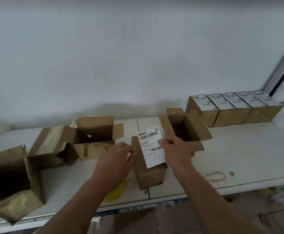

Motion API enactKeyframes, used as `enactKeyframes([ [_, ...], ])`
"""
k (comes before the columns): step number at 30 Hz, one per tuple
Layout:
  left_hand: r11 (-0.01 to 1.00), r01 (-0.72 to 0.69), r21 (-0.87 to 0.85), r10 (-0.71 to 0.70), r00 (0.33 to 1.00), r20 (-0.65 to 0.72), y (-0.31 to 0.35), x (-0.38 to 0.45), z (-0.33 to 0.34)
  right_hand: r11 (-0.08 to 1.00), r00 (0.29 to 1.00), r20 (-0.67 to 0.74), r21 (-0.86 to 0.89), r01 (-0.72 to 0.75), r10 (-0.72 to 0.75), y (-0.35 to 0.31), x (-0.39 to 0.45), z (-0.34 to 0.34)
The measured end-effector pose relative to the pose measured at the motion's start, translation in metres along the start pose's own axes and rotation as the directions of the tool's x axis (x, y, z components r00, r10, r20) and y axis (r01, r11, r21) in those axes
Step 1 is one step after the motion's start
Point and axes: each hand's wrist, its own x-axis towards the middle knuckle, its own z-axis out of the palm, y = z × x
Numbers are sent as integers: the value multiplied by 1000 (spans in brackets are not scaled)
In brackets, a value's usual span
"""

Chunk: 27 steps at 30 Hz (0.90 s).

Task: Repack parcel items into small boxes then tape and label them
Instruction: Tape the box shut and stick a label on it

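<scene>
Labelling step in progress. Nearest the camera, the left hand (pixel 116 159) is steadying the small box (pixel 148 169) at its left edge, fingers curled against the cardboard; whether it is truly gripping I cannot tell. The right hand (pixel 175 152) is pinching the right edge of the shipping label (pixel 152 146), which is lying tilted over the box top, lower part touching the cardboard, upper part apparently lifting clear. Judgement: label is being positioned, not yet smoothed down. Next move is calling for squaring it to the box top and pressing flat from one edge. Just behind, an open box (pixel 184 130) is standing with flaps up. Further back right, a row of labelled boxes (pixel 234 107) is sitting against the wall on the table (pixel 239 157).
</scene>
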Motion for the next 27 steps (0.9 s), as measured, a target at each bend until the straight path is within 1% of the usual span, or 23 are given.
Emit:
enactKeyframes([
  [5, 991, 86, -100, -73, 990, 123, -1, 4, 3, 996, 999, -14, -86, -32, 30, 4, 2, 11],
  [10, 984, 125, -131, -98, 976, 194, -5, 5, 5, 988, 999, -12, -151, -37, 35, 7, 5, 20],
  [15, 974, 153, -165, -113, 966, 232, -3, 1, 6, 980, 999, 5, -195, -34, 35, 7, 10, 21],
  [22, 975, 150, -164, -112, 969, 221, 1, 1, 8, 980, 1000, -11, -199, -30, 28, 10, 11, 21],
  [27, 975, 162, -154, -125, 967, 223, 5, 3, 9, 972, 1000, -21, -233, -21, 16, 11, 10, 20],
])
